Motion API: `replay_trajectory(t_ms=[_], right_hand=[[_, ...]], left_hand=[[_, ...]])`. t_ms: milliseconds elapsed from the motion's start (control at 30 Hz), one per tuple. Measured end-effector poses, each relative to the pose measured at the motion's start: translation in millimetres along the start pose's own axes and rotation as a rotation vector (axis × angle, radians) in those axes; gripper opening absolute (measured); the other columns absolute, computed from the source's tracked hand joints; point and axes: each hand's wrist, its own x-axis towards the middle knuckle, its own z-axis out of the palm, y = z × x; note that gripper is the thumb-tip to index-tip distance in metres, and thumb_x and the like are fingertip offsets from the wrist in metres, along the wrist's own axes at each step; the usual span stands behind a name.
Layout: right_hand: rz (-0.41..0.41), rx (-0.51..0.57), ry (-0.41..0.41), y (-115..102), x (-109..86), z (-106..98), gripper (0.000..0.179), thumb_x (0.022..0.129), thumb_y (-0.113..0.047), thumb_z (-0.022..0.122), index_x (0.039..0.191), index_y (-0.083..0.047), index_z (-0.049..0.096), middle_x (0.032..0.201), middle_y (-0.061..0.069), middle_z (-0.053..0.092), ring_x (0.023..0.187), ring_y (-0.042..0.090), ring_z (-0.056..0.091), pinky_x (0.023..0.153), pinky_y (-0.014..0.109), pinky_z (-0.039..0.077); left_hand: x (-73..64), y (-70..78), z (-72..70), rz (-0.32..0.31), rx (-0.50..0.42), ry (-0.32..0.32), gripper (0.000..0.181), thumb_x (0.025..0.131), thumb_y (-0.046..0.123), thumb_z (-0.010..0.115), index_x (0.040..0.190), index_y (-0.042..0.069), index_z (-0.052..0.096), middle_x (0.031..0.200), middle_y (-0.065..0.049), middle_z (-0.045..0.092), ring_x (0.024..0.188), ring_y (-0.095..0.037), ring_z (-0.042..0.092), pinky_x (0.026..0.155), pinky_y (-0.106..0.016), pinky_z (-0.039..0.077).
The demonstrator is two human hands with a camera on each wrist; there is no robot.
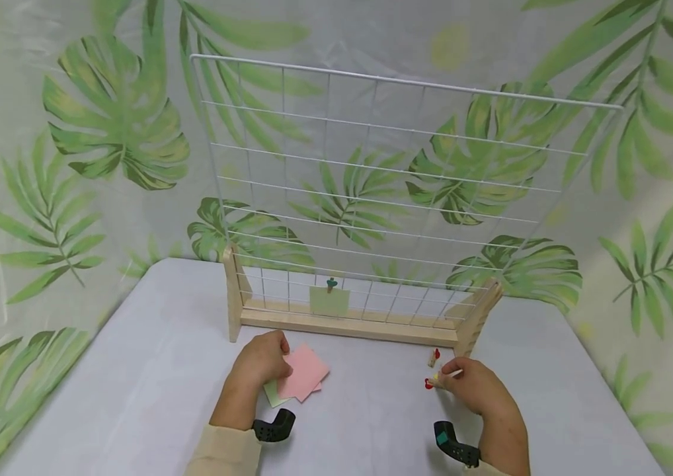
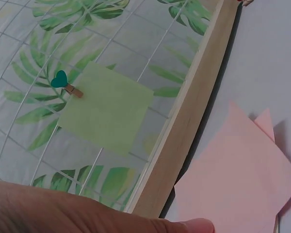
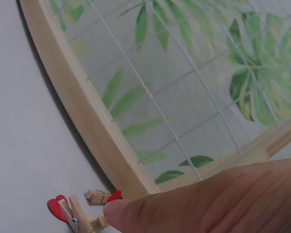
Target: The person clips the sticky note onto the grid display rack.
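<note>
My left hand point(image 1: 258, 362) pinches the edge of a pink square paper point(image 1: 305, 371) at the left front of the rack. Another pink sheet and a pale green sheet point(image 1: 274, 395) show from under it. In the left wrist view, the thumb point(image 2: 199, 226) lies on the pink paper's edge. My right hand point(image 1: 482, 390) pinches a small wooden clothespin at the right, its fingertips close to a yellow bit point(image 1: 435, 376). Beside them lie a clothespin with a red heart point(image 3: 57, 208) and another red-topped clothespin point(image 3: 99, 196). The right fingers partly hide these.
A white wire grid rack point(image 1: 372, 231) stands in a wooden base point(image 1: 348, 326) at the table's back. One green paper point(image 1: 329, 301) hangs low on it from a teal-heart clothespin point(image 1: 331, 284). Behind is a leaf-print curtain point(image 1: 116, 125); the white table point(image 1: 366, 410) runs forward.
</note>
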Motion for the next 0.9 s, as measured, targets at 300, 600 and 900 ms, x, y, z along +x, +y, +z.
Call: replay_trajectory(t_ms=[300,600,900], right_hand=[[0.027,-0.034,0.017,8,2.6,6,0.023,0.085,-0.004,0.058,0.106,-0.003,0.069,0.094,0.015,0.066,0.082,0.026,0.056,0.064,0.032,0.042],[0.035,-0.021,0.023,6,8.4,5,0.022,0.083,-0.003,0.060,0.104,-0.003,0.067,0.089,0.013,0.064,0.078,0.024,0.055,0.062,0.030,0.040],[0.001,0.038,0.049,-4,6.0,16,0.018,0.083,-0.011,0.075,0.096,-0.005,0.065,0.088,0.011,0.065,0.076,0.024,0.056,0.061,0.031,0.043]], left_hand=[[-3.4,4.3,3.0,-0.011,0.020,-0.018,0.034,0.074,0.017,0.089,0.090,0.008,0.060,0.082,-0.006,0.062,0.074,-0.023,0.054,0.060,-0.032,0.041],[-0.6,0.4,-1.7,0.027,0.002,0.005,0.023,0.074,0.001,0.080,0.087,0.008,0.062,0.080,-0.006,0.062,0.074,-0.023,0.055,0.061,-0.032,0.043],[-8.0,0.5,-11.1,0.061,0.011,-0.064,0.013,0.077,-0.006,0.066,0.082,0.006,0.064,0.076,-0.005,0.059,0.073,-0.021,0.053,0.060,-0.029,0.041]])
